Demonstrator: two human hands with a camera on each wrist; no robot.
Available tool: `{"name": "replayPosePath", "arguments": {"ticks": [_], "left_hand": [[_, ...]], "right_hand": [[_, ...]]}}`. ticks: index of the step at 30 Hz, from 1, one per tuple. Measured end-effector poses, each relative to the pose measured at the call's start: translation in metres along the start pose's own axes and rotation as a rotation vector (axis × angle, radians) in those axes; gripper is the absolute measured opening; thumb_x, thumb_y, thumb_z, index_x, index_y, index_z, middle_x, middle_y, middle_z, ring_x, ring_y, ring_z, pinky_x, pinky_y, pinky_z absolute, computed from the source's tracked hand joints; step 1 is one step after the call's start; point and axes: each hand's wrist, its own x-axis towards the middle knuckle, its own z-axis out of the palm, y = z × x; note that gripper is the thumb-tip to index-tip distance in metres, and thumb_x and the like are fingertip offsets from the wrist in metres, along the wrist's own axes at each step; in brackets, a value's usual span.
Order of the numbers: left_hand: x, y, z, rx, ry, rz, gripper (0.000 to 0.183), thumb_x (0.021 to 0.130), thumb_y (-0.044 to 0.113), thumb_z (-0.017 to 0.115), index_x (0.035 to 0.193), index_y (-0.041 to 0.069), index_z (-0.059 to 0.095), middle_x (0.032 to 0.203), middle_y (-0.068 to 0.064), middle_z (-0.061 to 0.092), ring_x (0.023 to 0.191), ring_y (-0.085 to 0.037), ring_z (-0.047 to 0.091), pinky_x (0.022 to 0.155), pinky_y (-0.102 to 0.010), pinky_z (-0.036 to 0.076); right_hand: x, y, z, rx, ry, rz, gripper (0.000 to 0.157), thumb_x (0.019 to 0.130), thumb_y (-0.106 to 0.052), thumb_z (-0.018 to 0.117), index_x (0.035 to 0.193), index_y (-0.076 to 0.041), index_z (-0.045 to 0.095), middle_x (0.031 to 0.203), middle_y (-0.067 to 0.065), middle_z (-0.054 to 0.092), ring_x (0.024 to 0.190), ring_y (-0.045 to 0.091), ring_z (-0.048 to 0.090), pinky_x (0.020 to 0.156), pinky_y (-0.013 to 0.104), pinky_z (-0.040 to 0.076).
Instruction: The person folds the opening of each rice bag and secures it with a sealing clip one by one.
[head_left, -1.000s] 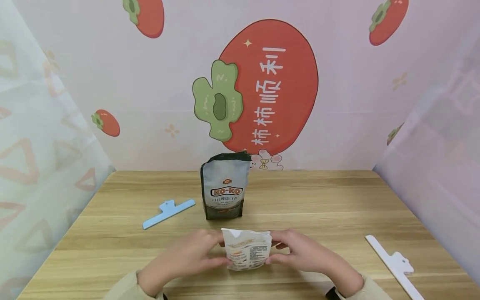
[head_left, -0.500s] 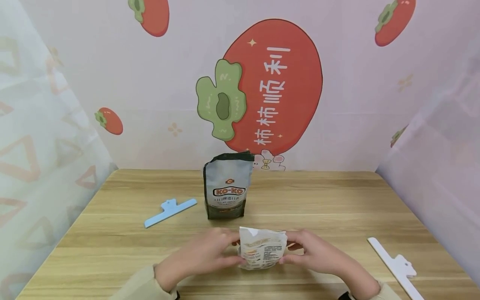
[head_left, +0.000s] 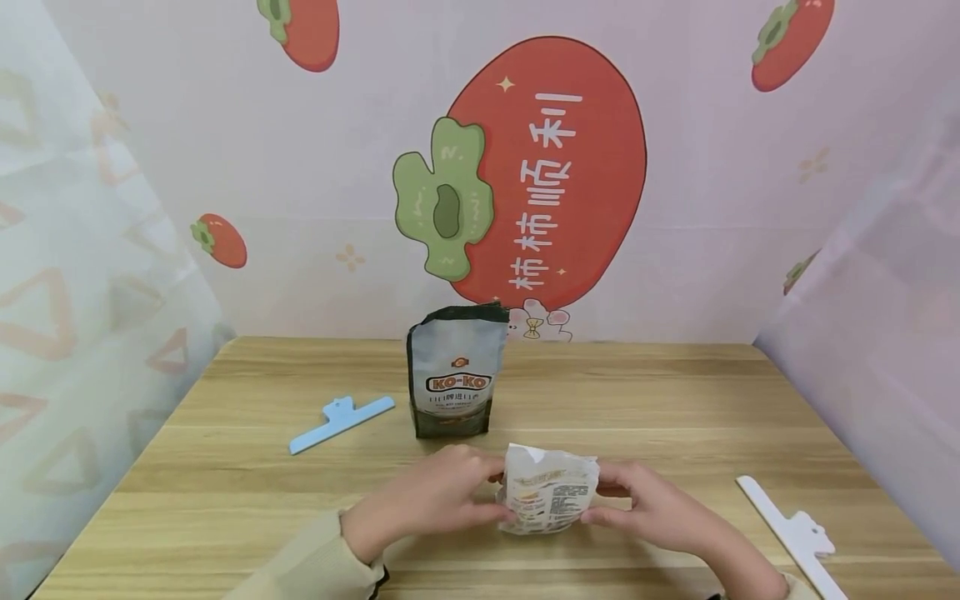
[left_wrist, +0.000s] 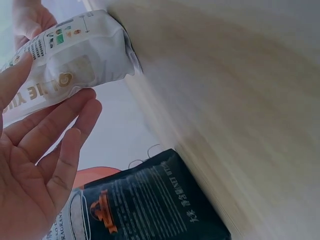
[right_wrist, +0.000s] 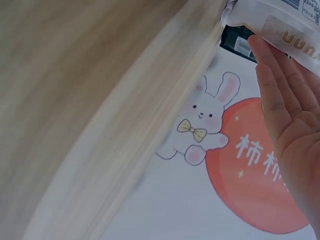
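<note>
A small white printed packet (head_left: 551,492) stands near the front middle of the table, held between both hands. My left hand (head_left: 442,493) pinches its left side, thumb on the near face and fingers behind. On the opposite side, my right hand (head_left: 645,507) grips it the same way. In the left wrist view, the packet (left_wrist: 90,50) shows gold lettering and a folded end, with the left fingers (left_wrist: 57,125) along its far face. The right wrist view shows only part of the packet (right_wrist: 280,25), and the right thumb is hidden there.
Behind the packet a KO-KO bag (head_left: 453,375) with dark green edges stands upright. A light blue bag clip (head_left: 341,423) lies at left, and a white bag clip (head_left: 795,533) at right. A printed backdrop (head_left: 675,283) rises along the table's rear edge.
Both hands have moved to the right with the white packet between them, lifting or pushing it slightly farther from me. The KO-KO bag and the two clips stay in place.
</note>
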Motion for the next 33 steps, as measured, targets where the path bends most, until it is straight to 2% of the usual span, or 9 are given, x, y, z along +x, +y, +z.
{"name": "replayPosePath", "arguments": {"ticks": [11,15,21,28,30,33], "left_hand": [[0.021,0.003,0.001,-0.066,-0.029,-0.02,0.037,0.089,0.041,0.073,0.117,0.018,0.07,0.109,0.012,0.074,0.096,0.003,0.066,0.082,-0.014,0.052],[0.027,0.006,0.001,-0.053,-0.046,-0.036,0.035,0.088,0.042,0.074,0.115,0.018,0.071,0.107,0.012,0.074,0.089,0.004,0.066,0.076,-0.012,0.051],[0.034,0.01,0.002,-0.031,-0.051,-0.037,0.037,0.088,0.043,0.073,0.116,0.019,0.071,0.107,0.013,0.074,0.089,0.004,0.065,0.077,-0.014,0.052],[0.037,0.012,0.004,-0.003,-0.047,-0.036,0.033,0.088,0.042,0.074,0.111,0.019,0.072,0.103,0.012,0.074,0.074,0.001,0.059,0.066,-0.012,0.045],[0.037,0.012,0.002,-0.018,-0.047,-0.045,0.033,0.088,0.043,0.074,0.11,0.02,0.071,0.104,0.013,0.074,0.077,0.0,0.061,0.07,-0.013,0.047],[0.034,0.014,-0.001,-0.043,-0.025,-0.05,0.038,0.088,0.047,0.071,0.116,0.022,0.069,0.111,0.013,0.072,0.092,-0.002,0.066,0.08,-0.017,0.052]], "right_hand": [[-0.007,0.007,-0.012,-0.006,0.028,0.007,0.034,0.094,-0.02,0.068,0.123,-0.003,0.064,0.117,0.01,0.072,0.112,0.002,0.063,0.093,0.027,0.055],[-0.011,0.009,-0.016,0.006,0.036,-0.006,0.034,0.094,-0.016,0.068,0.124,-0.001,0.062,0.117,0.011,0.072,0.112,0.0,0.063,0.092,0.024,0.055],[-0.015,0.012,-0.019,0.002,0.053,-0.013,0.034,0.093,-0.013,0.068,0.125,-0.001,0.062,0.117,0.01,0.072,0.113,-0.001,0.062,0.093,0.022,0.054],[-0.018,0.015,-0.02,-0.002,0.055,0.001,0.033,0.093,-0.015,0.069,0.124,-0.005,0.063,0.116,0.006,0.073,0.113,0.0,0.063,0.093,0.019,0.053],[-0.018,0.013,-0.02,-0.009,0.065,-0.006,0.032,0.093,-0.014,0.07,0.123,-0.006,0.064,0.115,0.004,0.073,0.112,0.0,0.063,0.094,0.02,0.053],[-0.016,0.006,-0.022,-0.017,0.093,-0.029,0.031,0.092,-0.01,0.07,0.122,-0.008,0.065,0.118,-0.001,0.072,0.111,-0.001,0.063,0.093,0.021,0.053]]}}
